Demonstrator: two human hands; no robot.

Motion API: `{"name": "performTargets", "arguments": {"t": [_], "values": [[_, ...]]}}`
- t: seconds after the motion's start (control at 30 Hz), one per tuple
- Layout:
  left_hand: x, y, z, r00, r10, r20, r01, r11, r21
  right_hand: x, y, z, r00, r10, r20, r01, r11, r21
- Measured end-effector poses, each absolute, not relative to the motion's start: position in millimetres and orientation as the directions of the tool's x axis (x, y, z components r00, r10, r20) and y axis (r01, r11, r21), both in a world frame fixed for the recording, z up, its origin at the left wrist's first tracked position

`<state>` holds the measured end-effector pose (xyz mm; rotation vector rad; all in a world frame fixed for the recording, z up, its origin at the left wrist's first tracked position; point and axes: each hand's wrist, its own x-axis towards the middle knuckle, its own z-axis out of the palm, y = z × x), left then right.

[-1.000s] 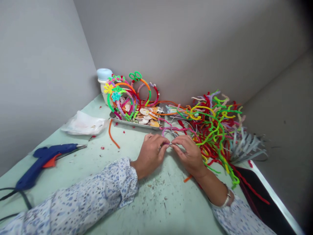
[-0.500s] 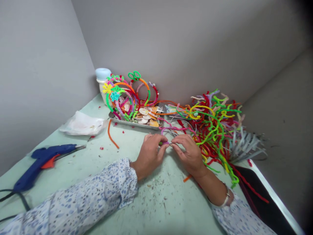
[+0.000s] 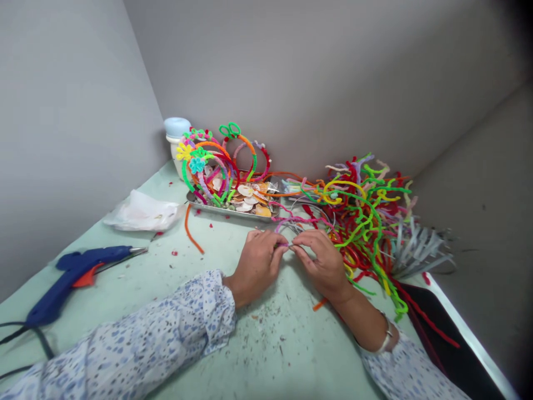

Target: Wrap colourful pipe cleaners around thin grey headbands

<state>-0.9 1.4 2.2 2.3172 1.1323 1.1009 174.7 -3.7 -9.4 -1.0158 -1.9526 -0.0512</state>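
My left hand (image 3: 259,261) pinches a purple pipe cleaner (image 3: 282,244) between thumb and forefinger, low over the middle of the table. Close by on the right, the thumb and forefinger of my right hand (image 3: 322,262) are closed on the thin end of the same piece. The fingertips almost meet, and most of what lies between them is hidden. Just behind the hands, a light purple strand curves up beside thin grey metal hoops (image 3: 300,225). An orange pipe cleaner piece (image 3: 320,304) pokes out below my right wrist.
A metal tray (image 3: 233,211) holds shells and several fuzzy headbands (image 3: 208,145). Behind it stands a white container with a blue lid (image 3: 177,126). A tangled pipe cleaner heap (image 3: 366,205) lies right. A blue glue gun (image 3: 79,278) and plastic bag (image 3: 144,214) are left.
Both hands stay pinched at nearly the same spot. My left fingers have turned slightly, covering more of the purple piece. The view has shifted a little.
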Motion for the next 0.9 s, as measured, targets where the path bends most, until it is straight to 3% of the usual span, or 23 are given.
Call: {"name": "performTargets", "arguments": {"t": [0.5,0.9], "values": [[-1.0,1.8,4.5,0.286,0.83,0.479,0.511,-0.555,0.656,176.1,-1.7,-9.6,-0.109,0.639,0.761,0.707,0.588,-0.393],[-1.0,2.2,3.2,0.302,0.852,0.428,0.455,-0.523,0.721,180.0,-0.9,-13.3,-0.047,0.67,0.741,0.712,0.542,-0.446]]}}
